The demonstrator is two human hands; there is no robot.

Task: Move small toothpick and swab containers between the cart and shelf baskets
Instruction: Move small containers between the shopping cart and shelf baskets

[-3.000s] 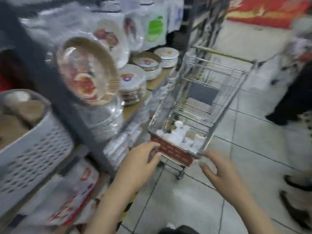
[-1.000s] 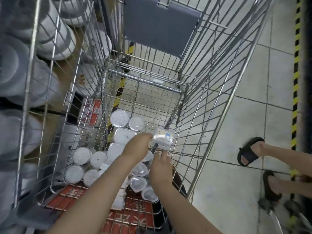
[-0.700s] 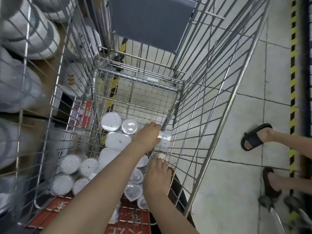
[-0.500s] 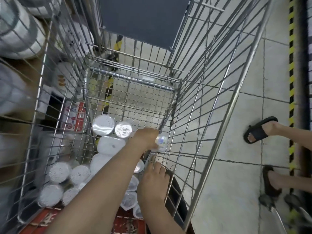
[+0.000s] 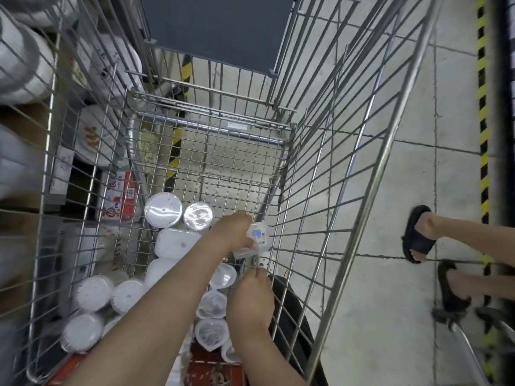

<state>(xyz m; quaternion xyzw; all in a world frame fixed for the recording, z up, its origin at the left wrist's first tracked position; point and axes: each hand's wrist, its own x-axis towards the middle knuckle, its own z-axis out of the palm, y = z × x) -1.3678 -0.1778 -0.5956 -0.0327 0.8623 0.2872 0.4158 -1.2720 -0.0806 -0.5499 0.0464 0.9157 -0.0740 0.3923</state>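
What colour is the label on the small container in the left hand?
Blue and white, on a clear small container held by the left hand; seen in the head view.

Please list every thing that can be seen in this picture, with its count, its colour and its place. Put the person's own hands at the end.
shopping cart: one, silver wire, fills the middle of the view.
grey panel: one, dark grey, at the cart's far end.
round containers: about six, white lids, on the cart floor, left side.
clear-lidded tubs: at least four, transparent, in a row beside the right hand.
small labelled container: one, clear with blue label, in the left hand.
stacked plates: several, white, on the shelf at left.
sandalled feet: two, black sandals, on the tiled floor at right.
left hand: holds the small labelled container.
right hand: low in the cart, grasp unclear.
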